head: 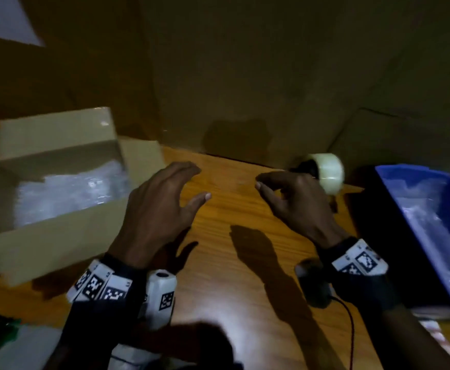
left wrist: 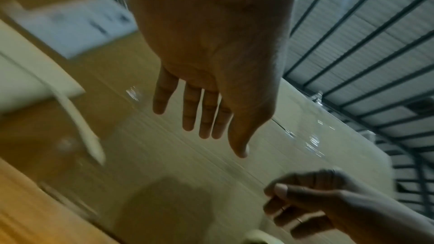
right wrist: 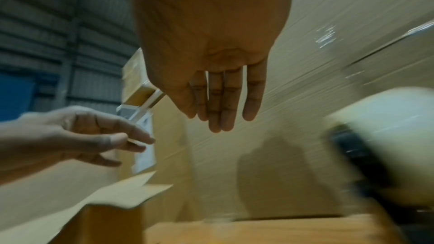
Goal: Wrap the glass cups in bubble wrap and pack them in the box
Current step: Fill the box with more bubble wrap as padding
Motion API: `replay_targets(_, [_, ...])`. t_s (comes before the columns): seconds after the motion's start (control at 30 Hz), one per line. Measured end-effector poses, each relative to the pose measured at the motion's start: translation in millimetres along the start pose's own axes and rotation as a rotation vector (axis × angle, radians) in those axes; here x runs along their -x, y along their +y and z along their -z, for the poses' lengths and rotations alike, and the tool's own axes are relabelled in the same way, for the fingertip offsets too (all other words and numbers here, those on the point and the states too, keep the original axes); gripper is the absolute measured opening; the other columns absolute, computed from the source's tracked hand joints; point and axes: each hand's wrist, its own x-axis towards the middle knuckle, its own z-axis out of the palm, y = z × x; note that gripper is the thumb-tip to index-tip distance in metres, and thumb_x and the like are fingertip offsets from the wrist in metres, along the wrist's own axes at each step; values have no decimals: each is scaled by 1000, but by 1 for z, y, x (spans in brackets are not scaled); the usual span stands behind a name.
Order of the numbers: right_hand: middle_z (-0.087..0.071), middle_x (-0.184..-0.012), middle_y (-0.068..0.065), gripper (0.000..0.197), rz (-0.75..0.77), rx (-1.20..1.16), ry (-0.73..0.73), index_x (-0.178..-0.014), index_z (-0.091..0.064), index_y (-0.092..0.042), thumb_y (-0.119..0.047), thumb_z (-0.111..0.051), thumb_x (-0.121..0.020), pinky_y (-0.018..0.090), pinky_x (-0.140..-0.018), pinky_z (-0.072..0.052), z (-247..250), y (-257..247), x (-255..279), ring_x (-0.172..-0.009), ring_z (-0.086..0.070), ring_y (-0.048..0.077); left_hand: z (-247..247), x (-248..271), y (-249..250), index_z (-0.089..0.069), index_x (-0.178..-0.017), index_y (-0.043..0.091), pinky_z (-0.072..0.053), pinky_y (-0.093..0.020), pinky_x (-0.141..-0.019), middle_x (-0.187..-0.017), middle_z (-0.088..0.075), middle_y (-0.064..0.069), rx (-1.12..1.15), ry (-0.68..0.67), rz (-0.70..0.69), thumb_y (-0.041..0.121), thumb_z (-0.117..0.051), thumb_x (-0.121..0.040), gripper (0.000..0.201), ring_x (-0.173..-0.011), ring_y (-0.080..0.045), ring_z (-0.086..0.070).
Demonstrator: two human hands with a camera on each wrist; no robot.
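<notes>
Glass cups: I'm seeing none bare; bubble wrap bundles are lying in the box (head: 58, 252) and blue bin (head: 394, 182). My left hand (head: 157, 209) and right hand (head: 296, 204) are hovering empty, fingers loose. I'm judging the bundles light, squashy, fragile: cradling round the middle.

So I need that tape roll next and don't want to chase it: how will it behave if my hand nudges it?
The tape roll is round and seems mounted on a dark dispenser, so it probably slides or tips rather than rolls far. Its thick winding suggests some weight. The wooden table looks smooth, so a nudge from the right hand may scoot it.
</notes>
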Motion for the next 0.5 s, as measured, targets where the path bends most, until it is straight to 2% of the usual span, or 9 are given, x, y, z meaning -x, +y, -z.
replay_targets(0.1, [-76, -89, -10, 23, -87, -15, 44, -102, -75, -27, -43, -59, -95, 33, -62, -56, 38, 54, 30, -75, -70, 5, -44, -16, 57, -65, -128, 23, -51, -33, -78, -136, -61, 5, 30, -42, -68, 52, -60, -87, 50, -114, -22, -63])
replay_targets(0.2, [-76, -88, -7, 29, -156, 0, 86, -102, -75, -29, -48, -57, -90, 34, -65, -54, 80, 105, 54, -81, -71, 12, -83, -31, 111, -66, -125, 26, -48, -29, -72, -134, -62, 8, 85, -71, -134, 53, -60, -87, 47, -110, -20, -64])
replay_targets(0.27, [-76, -85, -7, 30, -201, -2, 150, -100, -76, -26, -48, -58, -89, 36, -67, -55, 111, 141, 67, -81, -71, 14, -108, -43, 146, -67, -124, 26, -50, -30, -73, -133, -63, 7, 129, -96, -176, 52, -61, -85, 47, -111, -20, -64])
replay_targets(0.33, [-76, -85, -7, 32, -258, -24, 171, -98, -75, -23, -49, -58, -89, 41, -70, -56, 143, 178, 77, -82, -72, 12, -130, -56, 178, -67, -124, 25, -52, -33, -79, -131, -64, 6, 175, -129, -208, 52, -62, -83, 49, -114, -20, -63])
replay_targets(0.4, [-76, -87, -7, 25, -335, -44, 124, -95, -75, -21, -43, -63, -91, 37, -73, -57, 173, 216, 85, -80, -70, 6, -149, -67, 203, -68, -123, 26, -54, -37, -84, -129, -65, 6, 218, -166, -231, 52, -64, -82, 49, -115, -19, -62])
replay_targets(0.47, [-76, -88, -2, 15, -439, -32, 40, -96, -75, -19, -31, -70, -92, 33, -74, -53, 195, 256, 88, -75, -66, 6, -166, -79, 221, -68, -122, 27, -54, -37, -85, -128, -66, 8, 260, -206, -256, 51, -65, -82, 47, -115, -17, -62])
replay_targets(0.5, [-75, -87, 0, 17, -490, 4, -14, -99, -75, -15, -29, -71, -91, 33, -74, -52, 201, 277, 88, -73, -65, 8, -173, -85, 228, -68, -122, 27, -54, -36, -86, -128, -65, 9, 273, -222, -272, 51, -65, -82, 46, -116, -16, -61])
